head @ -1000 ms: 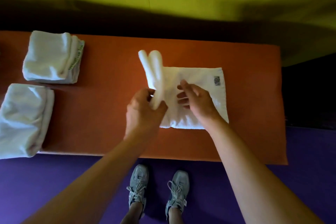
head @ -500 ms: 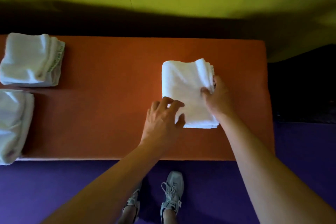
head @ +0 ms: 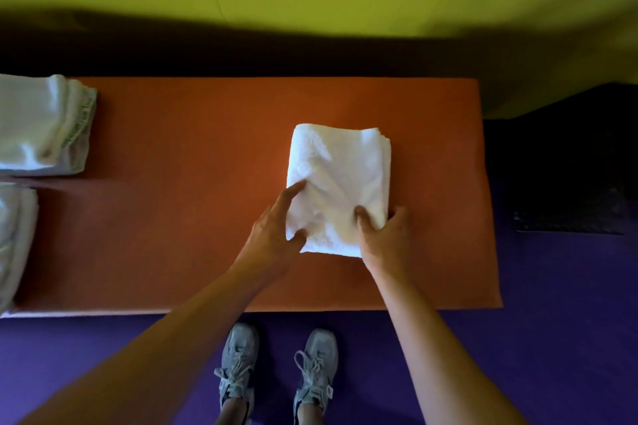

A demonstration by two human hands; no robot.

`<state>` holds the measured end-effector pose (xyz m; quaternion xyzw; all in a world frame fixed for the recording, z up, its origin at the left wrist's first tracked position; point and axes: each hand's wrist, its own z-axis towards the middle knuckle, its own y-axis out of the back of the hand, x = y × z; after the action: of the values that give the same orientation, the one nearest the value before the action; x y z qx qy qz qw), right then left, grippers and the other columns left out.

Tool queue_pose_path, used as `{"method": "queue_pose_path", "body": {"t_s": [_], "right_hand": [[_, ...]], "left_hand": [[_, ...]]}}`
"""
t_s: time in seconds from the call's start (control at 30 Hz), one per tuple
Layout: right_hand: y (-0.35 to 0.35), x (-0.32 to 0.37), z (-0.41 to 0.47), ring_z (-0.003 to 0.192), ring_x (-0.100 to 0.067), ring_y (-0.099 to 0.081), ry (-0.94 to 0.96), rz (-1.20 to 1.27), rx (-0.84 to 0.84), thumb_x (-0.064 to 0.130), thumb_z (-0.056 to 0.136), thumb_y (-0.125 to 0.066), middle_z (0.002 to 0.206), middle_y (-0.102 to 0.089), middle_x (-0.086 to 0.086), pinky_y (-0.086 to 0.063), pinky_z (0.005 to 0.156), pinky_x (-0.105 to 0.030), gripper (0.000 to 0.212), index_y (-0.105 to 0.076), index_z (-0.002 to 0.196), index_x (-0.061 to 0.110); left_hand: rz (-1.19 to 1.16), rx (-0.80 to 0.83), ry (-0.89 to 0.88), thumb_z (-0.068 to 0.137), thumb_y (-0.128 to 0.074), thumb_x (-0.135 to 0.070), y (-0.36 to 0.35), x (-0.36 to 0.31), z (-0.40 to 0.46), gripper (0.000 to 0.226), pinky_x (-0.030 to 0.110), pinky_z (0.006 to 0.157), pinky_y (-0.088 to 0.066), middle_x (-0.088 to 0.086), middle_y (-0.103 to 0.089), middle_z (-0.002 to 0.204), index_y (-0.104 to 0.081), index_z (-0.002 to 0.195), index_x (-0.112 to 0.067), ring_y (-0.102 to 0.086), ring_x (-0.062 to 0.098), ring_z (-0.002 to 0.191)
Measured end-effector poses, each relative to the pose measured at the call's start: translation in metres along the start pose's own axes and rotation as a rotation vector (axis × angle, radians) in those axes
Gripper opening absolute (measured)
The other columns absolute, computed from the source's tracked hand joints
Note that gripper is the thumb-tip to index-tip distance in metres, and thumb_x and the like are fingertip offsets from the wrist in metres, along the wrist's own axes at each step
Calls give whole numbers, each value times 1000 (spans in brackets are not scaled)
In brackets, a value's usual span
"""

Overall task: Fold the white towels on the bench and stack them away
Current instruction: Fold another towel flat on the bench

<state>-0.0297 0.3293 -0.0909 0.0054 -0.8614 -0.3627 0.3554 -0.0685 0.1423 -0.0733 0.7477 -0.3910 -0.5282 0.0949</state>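
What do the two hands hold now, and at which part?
Both hold the folded white terry towel at its near end: left hand on the near-left corner, right hand on the near-right corner, thumb on top.

An orange bench (head: 193,190) spans the middle of the frame. A folded white towel (head: 340,179) lies right of centre. Two more folded towels sit at the left edge, one upper (head: 41,128), one lower (head: 13,238).

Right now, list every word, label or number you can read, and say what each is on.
Nothing can be read for certain.
Green lettering on the edge band of the far folded towel: too blurred to read.
Small tag on the right shoe: too small to read.
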Motion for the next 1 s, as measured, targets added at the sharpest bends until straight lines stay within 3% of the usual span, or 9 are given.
{"method": "queue_pose_path", "body": {"t_s": [0.13,0.23,0.3,0.43,0.57,0.63,0.73,0.83,1.0], "right_hand": [[19,-2,25,83,-24,-64,61,150,-46,42,88,-73,102,-61,-2,-54,65,-37,49,-50,115,10],[44,-4,57,82,-22,-63,117,168,-132,42,89,-73,101,-61,0,-43,56,-19,47,-52,117,11],[62,-4,82,88,-26,-66,134,141,-200,44,88,-72,106,-66,-4,-50,64,-30,47,-54,118,12],[96,-2,116,107,-34,-61,178,77,-284,37,89,-69,120,-62,-12,-48,82,-37,49,-52,128,12],[107,-4,103,120,-33,-52,502,-407,-451,35,93,-60,138,-53,-11,-43,94,-47,52,-50,141,19],[101,-9,89,128,-29,-49,661,-579,-338,39,99,-49,144,-53,-7,-40,105,-45,50,-48,146,22],[91,-16,77,141,-25,-41,626,-684,-212,41,104,-43,153,-47,-6,-26,119,-45,51,-42,152,23],[88,0,67,141,-28,-42,592,-641,-247,32,101,-50,150,-50,-10,-24,121,-48,49,-47,148,19],[41,50,28,131,-29,-51,672,-510,-156,22,95,-58,140,-58,-10,-38,110,-44,47,-54,141,13]], "left_hand": [[-26,22,-31,88,-68,-24,-19,-15,14,81,32,79,-51,-11,-58,119,-23,146,-58,-60,9,96],[-22,10,-90,89,-68,-21,-41,-45,36,80,28,80,-42,0,-58,125,-23,149,-50,-57,19,101],[-12,10,-113,91,-67,-22,-55,-68,55,78,31,85,-43,1,-56,128,-22,151,-47,-56,24,112],[26,17,-118,97,-61,-24,-80,-108,87,75,34,92,-43,5,-46,142,-18,155,-43,-50,26,124],[70,34,-88,99,-57,-23,-88,-127,98,74,41,93,-51,9,-42,143,-14,157,-41,-49,30,125],[120,55,-99,100,-55,-24,-85,-129,97,74,46,96,-50,11,-43,140,-12,158,-39,-50,32,123],[198,73,-96,100,-55,-29,-77,-126,88,74,46,100,-46,9,-42,137,-10,157,-42,-48,32,121],[297,65,-140,98,-56,-29,-50,-114,72,69,45,100,-44,6,-42,138,-18,155,-40,-47,31,124],[543,-49,-246,95,-55,-33,16,-65,35,54,43,100,-42,2,-44,143,-38,146,-29,-48,30,122]]}}
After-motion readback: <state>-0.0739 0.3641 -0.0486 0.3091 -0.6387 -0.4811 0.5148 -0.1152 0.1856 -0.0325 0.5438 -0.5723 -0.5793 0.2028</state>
